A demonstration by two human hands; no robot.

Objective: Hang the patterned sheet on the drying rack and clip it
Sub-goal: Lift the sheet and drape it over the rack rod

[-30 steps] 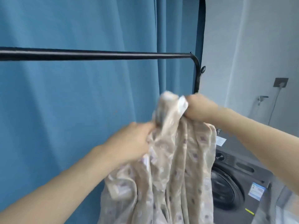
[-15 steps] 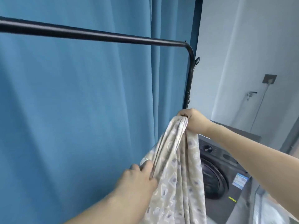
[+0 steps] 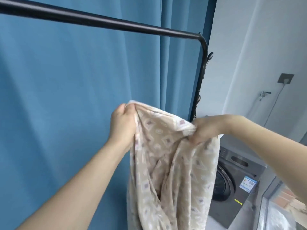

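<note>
Head view: both hands, left hand [image 3: 123,125] and right hand [image 3: 204,128], pinched the sheet [image 3: 169,163] edge in their fingers, below the rack [image 3: 116,24] bar.

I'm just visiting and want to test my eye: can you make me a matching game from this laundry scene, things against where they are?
Things:
1. beige patterned sheet
2. black metal rack bar
3. grey front-loading washing machine
4. blue fabric curtain

Places:
A. behind the rack
B. held in left hand and right hand
C. lower right
D. across the top

Pairs: 1-B, 2-D, 3-C, 4-A
</note>
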